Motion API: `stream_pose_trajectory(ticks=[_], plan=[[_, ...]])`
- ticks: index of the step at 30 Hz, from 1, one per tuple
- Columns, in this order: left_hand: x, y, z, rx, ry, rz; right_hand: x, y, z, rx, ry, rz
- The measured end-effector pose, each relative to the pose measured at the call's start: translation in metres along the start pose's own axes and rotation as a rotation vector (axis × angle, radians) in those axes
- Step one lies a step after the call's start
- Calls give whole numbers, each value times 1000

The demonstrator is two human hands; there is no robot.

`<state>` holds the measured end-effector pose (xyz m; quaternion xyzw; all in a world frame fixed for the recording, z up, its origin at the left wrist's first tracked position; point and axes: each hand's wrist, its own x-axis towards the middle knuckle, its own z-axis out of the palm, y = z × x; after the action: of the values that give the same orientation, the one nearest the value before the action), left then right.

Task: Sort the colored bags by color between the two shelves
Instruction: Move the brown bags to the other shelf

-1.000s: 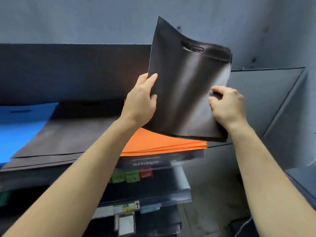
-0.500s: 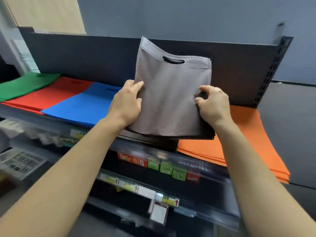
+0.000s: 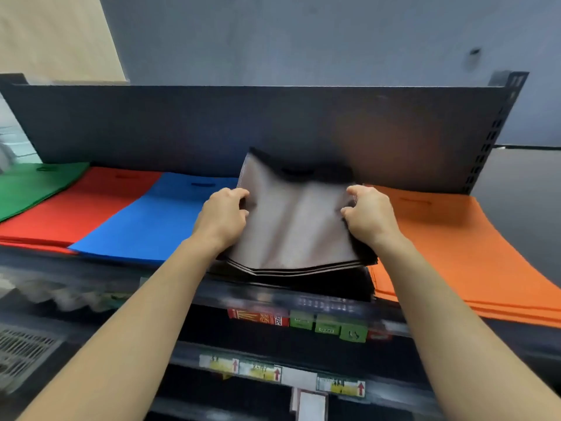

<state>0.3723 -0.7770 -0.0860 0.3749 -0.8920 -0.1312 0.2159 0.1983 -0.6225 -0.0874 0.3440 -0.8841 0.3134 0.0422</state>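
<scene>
Dark metal makes up the shelf [image 3: 273,126], whose tall back panel spans the view and whose deck carries flat piles of non-woven bags side by side. Largest to the eye is the orange pile [image 3: 455,247] at the right end, overhanging the front lip. Then come the blue pile [image 3: 145,220], the red pile [image 3: 76,205] and, at the far left, the green pile [image 3: 30,186]. Between blue and orange lies a black pile [image 3: 340,285]. Just above it, tilted with its handle slot toward the back panel, is the dark bundle [image 3: 294,229] of several bags, their lower edges slightly fanned. The fabric looks light, soft and limp: it sags in a fold down the middle between the two grips. It probably needs support at both side edges with the layers pinched together, or they would slide apart. The left hand [image 3: 223,215] grips the bundle's left edge, fingers curled over the top face. The right hand [image 3: 368,215] grips the right edge likewise, knuckles up. Both forearms reach forward and slightly inward, wrists nearly level. Small price labels [image 3: 328,325] line the rail below.
</scene>
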Motion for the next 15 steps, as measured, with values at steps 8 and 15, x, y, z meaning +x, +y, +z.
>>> stream_pose_trajectory(ticks=[8, 15], plan=[[26, -26, 22, 144, -187, 53, -4, 1, 24, -116, -51, 182], [30, -7, 19, 346, -126, 139, -17, 0, 8, -267, 80, 218]])
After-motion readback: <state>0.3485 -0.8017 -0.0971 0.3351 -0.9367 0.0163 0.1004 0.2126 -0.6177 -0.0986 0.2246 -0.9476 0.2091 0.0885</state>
